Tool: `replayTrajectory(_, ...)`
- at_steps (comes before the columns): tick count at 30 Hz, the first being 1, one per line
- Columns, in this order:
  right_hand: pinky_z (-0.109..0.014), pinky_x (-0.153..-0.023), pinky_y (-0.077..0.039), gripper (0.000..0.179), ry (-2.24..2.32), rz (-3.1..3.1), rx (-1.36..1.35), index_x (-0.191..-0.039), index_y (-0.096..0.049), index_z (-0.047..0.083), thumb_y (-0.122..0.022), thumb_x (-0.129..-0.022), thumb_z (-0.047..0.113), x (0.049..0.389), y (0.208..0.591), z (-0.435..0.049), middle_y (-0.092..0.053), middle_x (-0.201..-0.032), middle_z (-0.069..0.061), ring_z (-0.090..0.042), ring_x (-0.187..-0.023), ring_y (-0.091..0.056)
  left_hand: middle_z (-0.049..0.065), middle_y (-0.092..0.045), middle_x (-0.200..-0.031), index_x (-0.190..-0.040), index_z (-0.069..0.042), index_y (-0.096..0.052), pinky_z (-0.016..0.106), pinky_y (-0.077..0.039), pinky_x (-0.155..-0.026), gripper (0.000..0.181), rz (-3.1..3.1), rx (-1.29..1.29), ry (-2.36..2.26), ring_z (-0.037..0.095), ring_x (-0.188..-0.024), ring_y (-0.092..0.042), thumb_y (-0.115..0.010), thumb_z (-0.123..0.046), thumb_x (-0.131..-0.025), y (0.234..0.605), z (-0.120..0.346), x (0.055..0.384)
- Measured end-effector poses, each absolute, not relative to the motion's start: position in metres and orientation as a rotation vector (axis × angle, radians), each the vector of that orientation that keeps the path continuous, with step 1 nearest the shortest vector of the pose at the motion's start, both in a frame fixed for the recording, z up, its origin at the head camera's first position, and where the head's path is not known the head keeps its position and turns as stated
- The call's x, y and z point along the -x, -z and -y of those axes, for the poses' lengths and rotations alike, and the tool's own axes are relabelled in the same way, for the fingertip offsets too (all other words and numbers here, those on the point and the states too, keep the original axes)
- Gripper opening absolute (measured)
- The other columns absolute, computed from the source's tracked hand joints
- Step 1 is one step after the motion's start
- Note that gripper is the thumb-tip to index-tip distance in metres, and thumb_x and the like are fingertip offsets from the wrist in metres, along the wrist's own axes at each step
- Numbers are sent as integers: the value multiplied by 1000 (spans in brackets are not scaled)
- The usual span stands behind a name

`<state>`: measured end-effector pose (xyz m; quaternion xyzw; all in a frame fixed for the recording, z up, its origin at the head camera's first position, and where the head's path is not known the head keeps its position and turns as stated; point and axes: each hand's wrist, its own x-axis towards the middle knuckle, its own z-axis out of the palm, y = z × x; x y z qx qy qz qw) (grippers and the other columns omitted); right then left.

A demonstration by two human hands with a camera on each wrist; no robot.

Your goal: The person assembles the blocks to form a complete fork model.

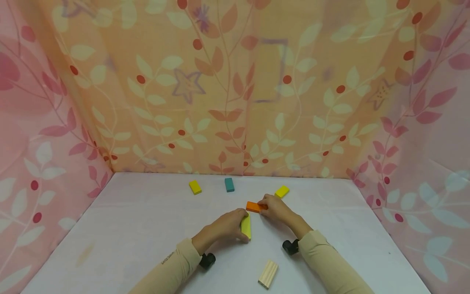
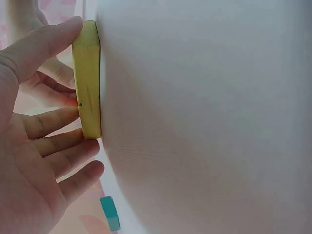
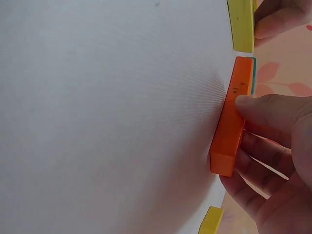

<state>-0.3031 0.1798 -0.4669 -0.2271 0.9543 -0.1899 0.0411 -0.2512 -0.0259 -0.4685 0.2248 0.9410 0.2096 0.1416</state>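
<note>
Head view: Use the orange block (image 1: 253, 206) as the reference. Your right hand (image 1: 277, 209) is closed to a pinch on its right end. Your left hand (image 1: 228, 224) spans the yellow-green block (image 1: 246, 228), just nearer to you than the orange block's left end; thumb and fingers grip opposite ends. The orange block's long axis runs roughly left to right; the yellow-green block's points away from you, towards the orange block. Beyond the orange block lie a teal block (image 1: 229, 185) and two yellow blocks, one to its left (image 1: 195, 187), one to its right (image 1: 282, 191). A plain wooden block (image 1: 268, 274) lies nearer to you.

Left wrist view: Your thumb bears on the yellow-green block's near end; the other fingers are half bent and spread. Uneven end pressure could pivot the block askew.

Right wrist view: Your thumb presses the orange block's near face, fingers behind. A narrow gap separates the two held blocks; a leftward slip could knock them together.
</note>
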Motion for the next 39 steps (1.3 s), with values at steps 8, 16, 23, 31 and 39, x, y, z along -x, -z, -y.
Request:
replayTrajectory(8, -30, -79, -49, 30, 596, -2902, 643, -114, -71, 1, -73, -86, 11, 303, 466, -178, -61, -93, -4, -15, -81, -52, 6, -49, -146, -136, -11, -53, 39, -43, -110, 80, -2745, -703, -507, 21, -127, -51, -85, -46, -71, 466, 25, 251)
replayTrajectory(16, -33, -83, -51, 29, 550, -2916, 664, -114, -71, 1, -73, -87, 11, 305, 464, -179, -62, -95, -5, -16, -83, -53, 6, -48, -146, -135, -13, -58, 39, -42, -110, 76, -2797, -780, -339, 23, -130, -46, -83, -49, -72, 462, 21, 252)
replayTrajectory(23, -35, -85, -51, 32, 534, -2872, 673, -117, -69, 0, -72, -85, 7, 304, 462, -180, -61, -97, -6, -17, -84, -53, 7, -50, -145, -133, -10, -59, 40, -42, -110, 72, -2792, -800, -333, 24, -130, -47, -80, -49, -76, 461, 22, 250)
replayTrajectory(31, -38, -87, -52, 31, 570, -2864, 703, -113, -70, -1, -73, -82, 1, 305, 460, -181, -63, -97, -7, -18, -86, -55, 8, -51, -145, -132, -9, -60, 41, -43, -110, 69, -2781, -719, -437, 24, -130, -49, -80, -45, -77, 460, 22, 247)
replayTrajectory(39, -39, -91, -52, 30, 560, -2860, 714, -111, -71, 0, -74, -82, 3, 307, 458, -180, -63, -97, -4, -18, -88, -57, 5, -55, -140, -127, -10, -64, 38, -46, -106, 67, -2813, -719, -427, 22, -123, -52, -81, -48, -74, 463, 21, 247)
